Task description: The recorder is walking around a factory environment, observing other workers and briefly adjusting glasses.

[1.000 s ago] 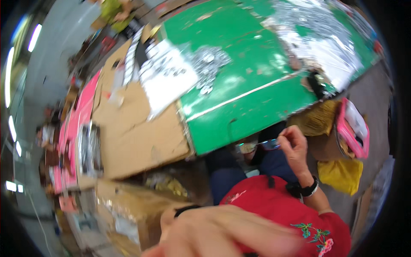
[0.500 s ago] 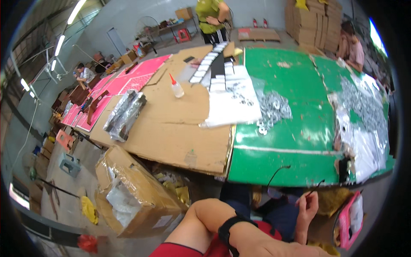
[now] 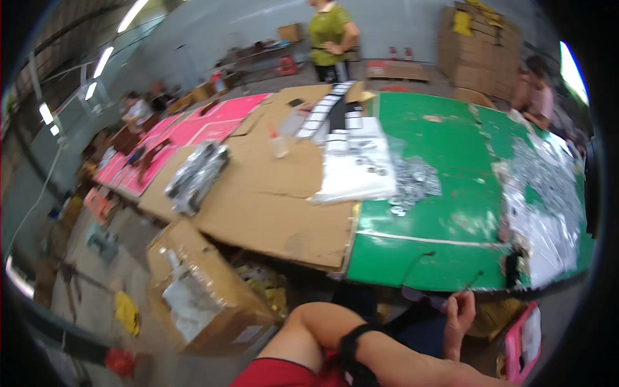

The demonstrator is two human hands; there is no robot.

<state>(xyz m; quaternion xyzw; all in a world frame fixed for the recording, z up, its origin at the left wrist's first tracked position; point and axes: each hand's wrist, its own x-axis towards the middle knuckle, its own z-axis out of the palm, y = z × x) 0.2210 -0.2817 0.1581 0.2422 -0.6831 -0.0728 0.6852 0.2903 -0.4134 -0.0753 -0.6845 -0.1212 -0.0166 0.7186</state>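
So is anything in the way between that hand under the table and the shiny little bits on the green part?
Yes: the right hand sits below the green table, so the table's near edge and two thin black cables lie before the shiny bits.

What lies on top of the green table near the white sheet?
On the green table, a pile of small shiny metal parts lies beside the white sheet, and more silvery pieces cover its right end. What lies under the sheet is hidden.
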